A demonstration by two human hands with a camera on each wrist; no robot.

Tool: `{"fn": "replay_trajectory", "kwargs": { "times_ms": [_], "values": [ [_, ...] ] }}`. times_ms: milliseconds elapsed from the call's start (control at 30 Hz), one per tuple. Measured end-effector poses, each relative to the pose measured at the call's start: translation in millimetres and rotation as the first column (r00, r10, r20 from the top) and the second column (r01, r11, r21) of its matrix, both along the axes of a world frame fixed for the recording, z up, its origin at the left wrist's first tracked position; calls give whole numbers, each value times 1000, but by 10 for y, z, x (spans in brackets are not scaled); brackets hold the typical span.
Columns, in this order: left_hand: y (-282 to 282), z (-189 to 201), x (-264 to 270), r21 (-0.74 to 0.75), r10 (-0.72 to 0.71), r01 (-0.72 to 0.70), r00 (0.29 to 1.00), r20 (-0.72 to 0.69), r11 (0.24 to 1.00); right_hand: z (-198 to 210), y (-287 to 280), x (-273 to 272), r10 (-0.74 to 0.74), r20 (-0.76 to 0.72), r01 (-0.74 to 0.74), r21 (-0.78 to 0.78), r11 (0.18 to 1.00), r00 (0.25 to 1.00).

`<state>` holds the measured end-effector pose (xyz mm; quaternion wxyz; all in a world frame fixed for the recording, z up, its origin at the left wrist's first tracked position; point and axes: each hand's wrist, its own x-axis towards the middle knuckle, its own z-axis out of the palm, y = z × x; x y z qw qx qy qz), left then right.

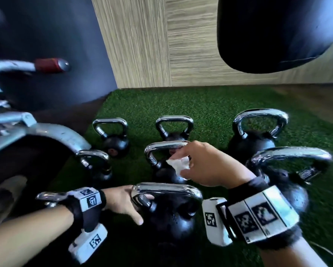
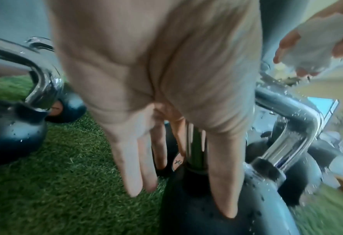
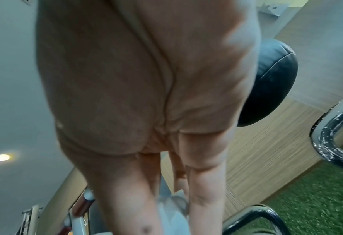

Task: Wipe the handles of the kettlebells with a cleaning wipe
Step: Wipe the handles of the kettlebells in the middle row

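Observation:
Several black kettlebells with chrome handles stand on green turf [image 1: 210,105]. My left hand [image 1: 140,207] lies with straight fingers against the left post of the nearest kettlebell [image 1: 171,222]. In the left wrist view the left hand [image 2: 183,202] straddles that post, thumb on the black body. My right hand [image 1: 179,166] pinches a crumpled white cleaning wipe [image 1: 176,163] just under the right end of the middle kettlebell's handle [image 1: 161,147]. The wipe [image 3: 172,206] sits between thumb and fingers in the right wrist view, and the wipe [image 2: 325,41] also shows at the upper right of the left wrist view. Droplets cover the handles.
A black punching bag [image 1: 273,31] hangs at the upper right. A grey machine frame [image 1: 46,133] with a red-tipped bar [image 1: 50,65] stands at the left. A wood-panelled wall [image 1: 161,45] closes the back. More kettlebells stand close on the right [image 1: 291,155] and at the back [image 1: 258,120].

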<state>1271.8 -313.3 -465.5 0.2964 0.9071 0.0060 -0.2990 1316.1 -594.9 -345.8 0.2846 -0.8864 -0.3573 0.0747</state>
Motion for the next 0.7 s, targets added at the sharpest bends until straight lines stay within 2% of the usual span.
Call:
{"fn": "replay_trajectory", "kwargs": {
  "times_ms": [200,333,467,567,700],
  "values": [
    [-161,-13,-130,-191,137,-140,990,-31,972,-330,75,-264,-51,30,44,184,982,998],
    [-132,-221,-198,-116,134,-114,974,183,987,-526,14,-439,-165,52,146,263,954,985],
    [-163,-476,-348,-179,194,-146,936,293,973,-676,-16,-452,-277,119,232,298,926,953],
    [-229,-639,-387,-228,263,-188,893,366,955,-691,-8,-433,-294,196,227,306,925,935],
    [-286,-799,-402,-307,339,-232,869,360,923,-610,117,-435,-198,241,120,306,945,950]
  ]
}}
